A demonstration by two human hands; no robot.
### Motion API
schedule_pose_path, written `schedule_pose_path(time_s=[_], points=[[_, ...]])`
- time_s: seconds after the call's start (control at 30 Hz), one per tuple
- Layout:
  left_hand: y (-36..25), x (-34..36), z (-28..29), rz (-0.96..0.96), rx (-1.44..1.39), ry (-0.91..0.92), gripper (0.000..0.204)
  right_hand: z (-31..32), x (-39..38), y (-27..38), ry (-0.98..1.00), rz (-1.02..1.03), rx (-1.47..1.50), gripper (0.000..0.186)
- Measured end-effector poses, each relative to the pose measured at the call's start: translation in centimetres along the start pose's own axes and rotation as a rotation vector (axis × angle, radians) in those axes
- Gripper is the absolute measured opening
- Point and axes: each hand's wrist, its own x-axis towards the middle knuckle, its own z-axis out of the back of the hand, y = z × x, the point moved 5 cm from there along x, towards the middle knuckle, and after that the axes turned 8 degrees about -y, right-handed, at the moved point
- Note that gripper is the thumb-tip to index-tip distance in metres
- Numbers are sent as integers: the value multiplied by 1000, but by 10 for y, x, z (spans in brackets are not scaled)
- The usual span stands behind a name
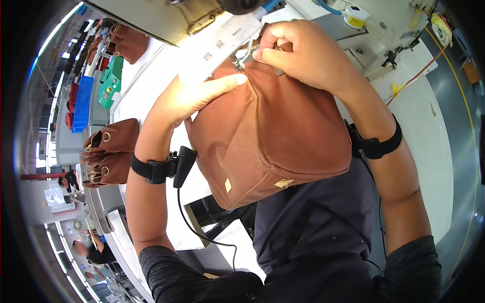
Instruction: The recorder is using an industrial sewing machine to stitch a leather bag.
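While left hand [189, 98] presses brown bag [273, 136] flat, right hand [298, 53] pinches top edge under sewing machine [166, 17].

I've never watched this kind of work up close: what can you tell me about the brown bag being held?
The brown bag is boxy, of what looks like canvas, with stitched seams and two small pale tags near its bottom edge. It is held up under a sewing machine. The left hand presses its upper side; the right hand pinches its top by a metal fitting.
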Motion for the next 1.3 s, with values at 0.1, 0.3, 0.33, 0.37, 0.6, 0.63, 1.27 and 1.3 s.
schedule_pose_path(time_s=[0.1, 0.3, 0.33, 0.37, 0.6, 0.63, 1.27, 1.3], points=[[5, 0, 4, 99, 49, -26, 20, 2, -1, 0, -33, -5, -44, 21], [-13, 16, 41, -157, 363, -31, 31, -6, -61, 28, -403, 228, -37, 18], [-23, 12, 48, -147, 361, -19, 36, -13, -73, 29, -402, 186, 42, 16], [-36, 7, 52, -181, 399, 11, 42, -23, -81, 22, -324, -16, 234, 20], [-101, -97, -3, -389, 1001, -45, 86, -45, -90, 11, -96, -386, 608, 30], [-89, -105, -18, -359, 1110, -64, 92, -46, -89, 11, -50, -407, 622, 29], [-30, -82, -58, -466, 798, -529, 79, -5, -77, 40, -403, -39, 183, 26], [-29, -81, -57, -475, 812, -533, 78, 0, -68, 41, -426, 49, 73, 23]])
